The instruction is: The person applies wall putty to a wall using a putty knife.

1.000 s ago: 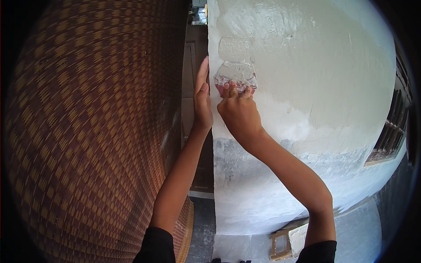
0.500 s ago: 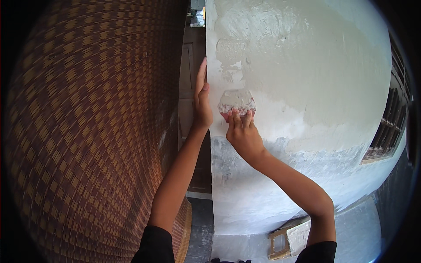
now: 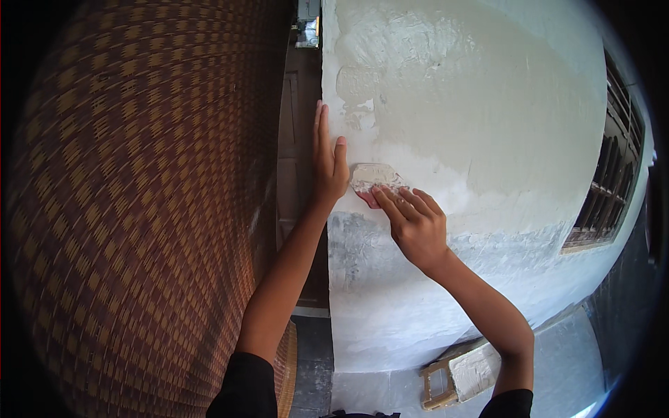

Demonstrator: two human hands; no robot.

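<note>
My right hand [image 3: 421, 230] grips a scraper [image 3: 374, 174] with a pale, putty-smeared blade and a bit of red at its lower edge. Its blade lies against the wall [image 3: 404, 306], close to the vertical corner. Fingers rest spread over the lower part of the scraper, and the thumb is hidden. Just left of the blade, my left hand [image 3: 332, 167] is open, fingers stretched upward along the corner, thumb raised on the wall side. Damp beige putty [image 3: 439, 104] covers the upper wall; below it runs a bare grey-white band.
A woven brown-and-tan mat [image 3: 153, 209] fills the left side. Between it and the corner is a dark door [image 3: 296, 167]. A barred window [image 3: 610, 174] is at far right. On the floor, a wooden-framed stool [image 3: 437, 386] stands beside a putty-coated tray [image 3: 475, 369].
My right hand has shifted right and slightly down, with the scraper lower and turned. The left hand's thumb has swung away from its fingers, over the wall face.
</note>
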